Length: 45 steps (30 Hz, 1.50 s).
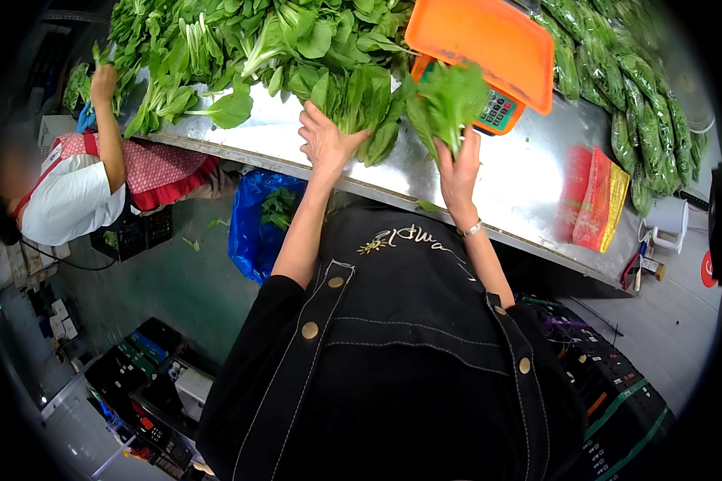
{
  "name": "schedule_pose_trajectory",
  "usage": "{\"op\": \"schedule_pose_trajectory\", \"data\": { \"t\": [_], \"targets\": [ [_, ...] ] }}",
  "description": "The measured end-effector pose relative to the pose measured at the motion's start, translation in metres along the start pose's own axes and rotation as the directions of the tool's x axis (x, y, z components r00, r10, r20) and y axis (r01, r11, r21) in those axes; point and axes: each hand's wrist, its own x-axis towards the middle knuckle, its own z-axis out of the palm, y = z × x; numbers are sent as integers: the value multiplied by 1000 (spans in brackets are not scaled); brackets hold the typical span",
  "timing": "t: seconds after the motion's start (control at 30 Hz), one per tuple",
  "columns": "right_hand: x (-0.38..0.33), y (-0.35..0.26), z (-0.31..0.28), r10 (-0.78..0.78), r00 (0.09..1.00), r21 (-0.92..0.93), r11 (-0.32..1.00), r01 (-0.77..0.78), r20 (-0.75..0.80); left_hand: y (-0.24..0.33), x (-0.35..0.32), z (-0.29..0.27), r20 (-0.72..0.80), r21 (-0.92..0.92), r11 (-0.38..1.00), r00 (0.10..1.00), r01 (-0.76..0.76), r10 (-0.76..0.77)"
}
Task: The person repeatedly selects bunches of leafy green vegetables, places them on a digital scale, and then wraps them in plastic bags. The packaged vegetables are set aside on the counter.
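Observation:
A bunch of leafy greens (452, 96), its leaves pointing up and away, is pinched at the stems in my right hand (459, 172), just in front of the orange scale (481, 48). My left hand (326, 140) lies against the near side of the leaf pile (349, 100), fingers spread and thumb stretched to the right. The leaves partly hide its fingertips. Some leaves of the pile hang toward the near edge of the metal table (529, 172). The held bunch covers part of the scale's keypad (496, 110).
Bagged greens (642, 104) are stacked at the far right. A red and yellow plastic packet (594, 200) lies near the table's right end. Below the table's near edge hangs a blue bag (249, 232) with leaves inside. Another person (80, 176) works at the left, holding greens.

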Motion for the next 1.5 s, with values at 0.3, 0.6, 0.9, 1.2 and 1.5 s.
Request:
{"op": "schedule_pose_trajectory", "data": {
  "t": [0.3, 0.6, 0.9, 1.2, 1.5],
  "targets": [
    [-18, 26, 86, 335, 892, 381, 816, -436, 303, -5, 7, -1, 41, -22, 999, 999, -26, 27],
    [4, 9, 104, 342, 857, 554, 657, -512, 386, -66, 37, -9, 95, -724, 688, 980, -52, 174],
    [12, 6, 112, 348, 862, 550, 665, -505, 370, -46, 26, -31, 405, -771, 546, 914, 327, 26],
    [15, 1, 105, 245, 852, 632, 582, -511, 463, -39, 24, -12, 473, -837, 437, 836, 328, 277],
    [6, 4, 24, -129, 879, 363, 930, -52, 458, -21, -21, -42, 390, -730, 675, 743, -111, 544]
  ]
}}
